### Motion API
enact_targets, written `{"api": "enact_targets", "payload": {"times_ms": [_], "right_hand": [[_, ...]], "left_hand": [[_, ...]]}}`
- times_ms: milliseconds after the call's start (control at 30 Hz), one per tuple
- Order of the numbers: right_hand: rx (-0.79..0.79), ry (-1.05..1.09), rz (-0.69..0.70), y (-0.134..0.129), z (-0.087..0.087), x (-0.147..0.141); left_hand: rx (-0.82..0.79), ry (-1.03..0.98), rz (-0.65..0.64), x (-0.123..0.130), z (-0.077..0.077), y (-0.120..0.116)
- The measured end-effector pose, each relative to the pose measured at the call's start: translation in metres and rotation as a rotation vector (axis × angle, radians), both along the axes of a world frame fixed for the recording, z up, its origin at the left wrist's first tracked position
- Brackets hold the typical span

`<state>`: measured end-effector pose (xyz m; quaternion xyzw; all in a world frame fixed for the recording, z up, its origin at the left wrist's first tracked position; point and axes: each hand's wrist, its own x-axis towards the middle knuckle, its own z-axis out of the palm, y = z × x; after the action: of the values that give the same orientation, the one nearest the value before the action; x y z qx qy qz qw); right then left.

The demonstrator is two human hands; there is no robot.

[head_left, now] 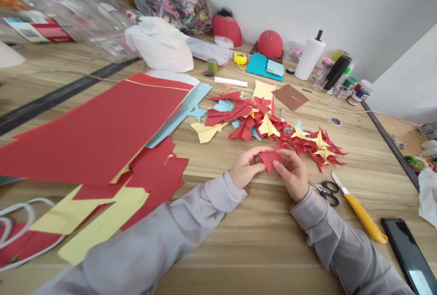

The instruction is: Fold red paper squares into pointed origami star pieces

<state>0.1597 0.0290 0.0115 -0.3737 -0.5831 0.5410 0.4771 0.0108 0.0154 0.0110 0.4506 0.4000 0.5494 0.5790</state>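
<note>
Between my two hands a small piece of red paper (269, 159) is held above the wooden table. My left hand (247, 166) pinches its left side between thumb and fingers. At its right side, my right hand (292, 173) closes thumb and fingers on the paper. Just beyond them lies a pile of folded red paper shapes (244, 129) with some yellow and blue ones mixed in. Scissors with black handles (329, 189) and a yellow-handled utility knife (362, 213) rest to the right of my right hand.
Large red sheets (92, 135) and yellow paper strips (102, 226) cover the left side. A phone (409, 254) lies at the right front. Behind stand a white roll (310, 58), several bottles, red pincushions (269, 43), a yellow tape measure (240, 59) and a tissue pack (160, 49).
</note>
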Motion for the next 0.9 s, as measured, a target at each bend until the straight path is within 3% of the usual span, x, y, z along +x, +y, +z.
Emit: {"api": "enact_targets", "payload": {"times_ms": [267, 567, 900], "right_hand": [[-0.014, -0.011, 0.041, -0.0014, 0.0033, 0.0011], [-0.013, 0.042, 0.115, -0.0007, 0.0004, 0.0052], [-0.045, 0.004, 0.092, -0.0023, 0.0033, 0.0018]], "left_hand": [[0.064, 0.082, 0.089, 0.0005, 0.0009, 0.0007], [0.004, 0.057, 0.101, 0.0027, -0.0008, 0.0008], [0.143, 0.132, 0.142, 0.0019, -0.0036, 0.0017]]}}
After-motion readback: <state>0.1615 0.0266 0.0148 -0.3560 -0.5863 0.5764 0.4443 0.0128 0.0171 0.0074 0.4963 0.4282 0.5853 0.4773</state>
